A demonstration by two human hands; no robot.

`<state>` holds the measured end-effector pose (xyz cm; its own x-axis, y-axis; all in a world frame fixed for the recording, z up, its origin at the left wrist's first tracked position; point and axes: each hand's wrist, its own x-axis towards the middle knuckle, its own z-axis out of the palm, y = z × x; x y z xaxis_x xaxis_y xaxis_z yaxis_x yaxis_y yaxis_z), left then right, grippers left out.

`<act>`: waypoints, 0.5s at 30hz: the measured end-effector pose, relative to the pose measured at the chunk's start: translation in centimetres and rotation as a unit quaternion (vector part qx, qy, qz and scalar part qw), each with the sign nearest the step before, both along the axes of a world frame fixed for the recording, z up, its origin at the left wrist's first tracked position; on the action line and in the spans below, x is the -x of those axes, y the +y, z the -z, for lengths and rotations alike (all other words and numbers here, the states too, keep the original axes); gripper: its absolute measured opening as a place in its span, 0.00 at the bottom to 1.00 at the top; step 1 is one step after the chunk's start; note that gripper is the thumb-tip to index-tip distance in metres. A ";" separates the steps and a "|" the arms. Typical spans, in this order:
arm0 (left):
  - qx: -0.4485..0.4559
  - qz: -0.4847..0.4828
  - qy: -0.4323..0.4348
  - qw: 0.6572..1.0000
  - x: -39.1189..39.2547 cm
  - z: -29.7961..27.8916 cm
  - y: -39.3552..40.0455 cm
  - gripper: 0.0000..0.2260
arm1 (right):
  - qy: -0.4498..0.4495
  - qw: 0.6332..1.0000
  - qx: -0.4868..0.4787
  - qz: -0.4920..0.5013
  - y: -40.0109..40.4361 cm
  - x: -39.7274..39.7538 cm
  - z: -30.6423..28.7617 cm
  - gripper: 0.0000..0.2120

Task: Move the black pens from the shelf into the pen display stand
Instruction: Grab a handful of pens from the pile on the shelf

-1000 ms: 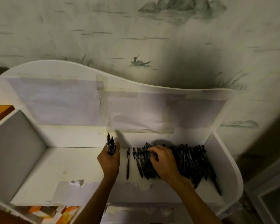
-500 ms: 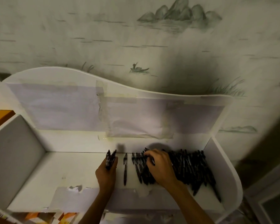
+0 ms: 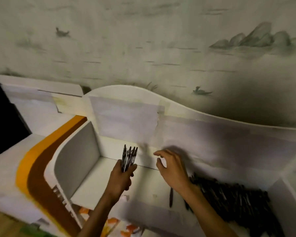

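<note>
Black pens (image 3: pixel 128 158) upright in left hand (image 3: pixel 120 178), perhaps five.

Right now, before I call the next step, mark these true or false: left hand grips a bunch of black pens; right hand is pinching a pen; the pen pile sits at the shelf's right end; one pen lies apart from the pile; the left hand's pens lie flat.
1. The left hand grips a bunch of pens: true.
2. The right hand pinches a pen: false, it holds nothing, fingers loosely spread.
3. The pen pile sits at the right end of the shelf: true.
4. A single pen lies apart from it: true.
5. The gripped pens lie flat: false, they point upward.
</note>
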<state>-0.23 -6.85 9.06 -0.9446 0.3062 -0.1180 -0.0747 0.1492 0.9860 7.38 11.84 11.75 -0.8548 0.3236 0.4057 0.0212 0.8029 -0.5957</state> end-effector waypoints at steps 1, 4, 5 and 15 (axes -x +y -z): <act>-0.008 0.000 -0.003 1.000 0.3 -0.9 -1.5 0.10 | 0.005 1.000 -0.001 -0.011 -1.3 0.9 -0.5 0.11; -0.018 -0.016 0.008 1.000 1.3 -3.3 -6.5 0.10 | 0.016 0.999 -0.010 -0.046 -5.7 3.6 -2.1 0.11; -0.021 -0.024 0.013 0.999 1.7 -4.0 -8.5 0.09 | 0.017 0.998 -0.014 -0.059 -7.4 4.5 -2.6 0.11; -0.040 -0.078 0.111 0.990 6.1 -9.2 -30.4 0.09 | 0.067 0.989 -0.030 -0.131 -27.8 12.5 -8.9 0.11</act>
<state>-6.29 -37.22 18.23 -0.9811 0.1539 0.1172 0.1296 0.0732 0.9889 -5.09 -15.94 20.62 -0.8433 0.0698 0.5330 -0.2689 0.8038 -0.5306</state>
